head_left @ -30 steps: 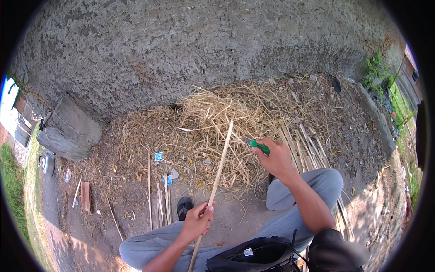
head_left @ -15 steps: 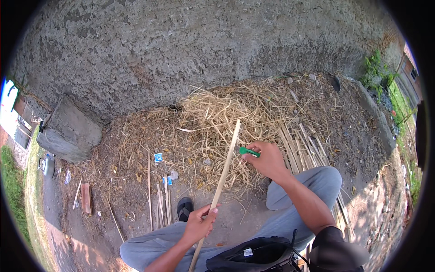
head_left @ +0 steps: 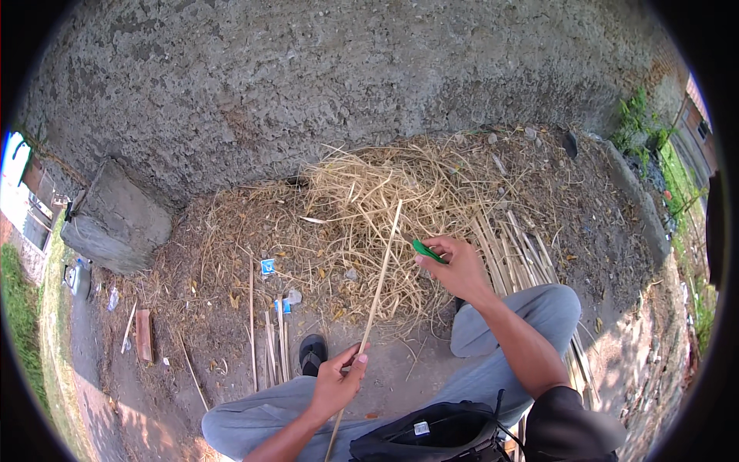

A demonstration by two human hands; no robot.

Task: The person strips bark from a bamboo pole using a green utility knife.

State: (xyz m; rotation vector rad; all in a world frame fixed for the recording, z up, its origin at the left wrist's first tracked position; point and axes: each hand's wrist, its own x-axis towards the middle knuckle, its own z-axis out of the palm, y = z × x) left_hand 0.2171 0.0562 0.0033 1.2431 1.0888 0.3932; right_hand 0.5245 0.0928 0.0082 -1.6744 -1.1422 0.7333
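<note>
1. While the left hand (head_left: pixel 336 383) is closed around the lower part of a long bamboo strip (head_left: pixel 376 296), the right hand (head_left: pixel 456 267) grips a green-handled tool (head_left: pixel 426 251) just beside the strip's middle.
2. Its long axis runs from the left hand up and away, tip pointing over the straw pile (head_left: pixel 385 208) beyond both hands.
3. Thin and light, it looks stiff yet springy — probably splintery, so best held low, near the left hand.
</note>
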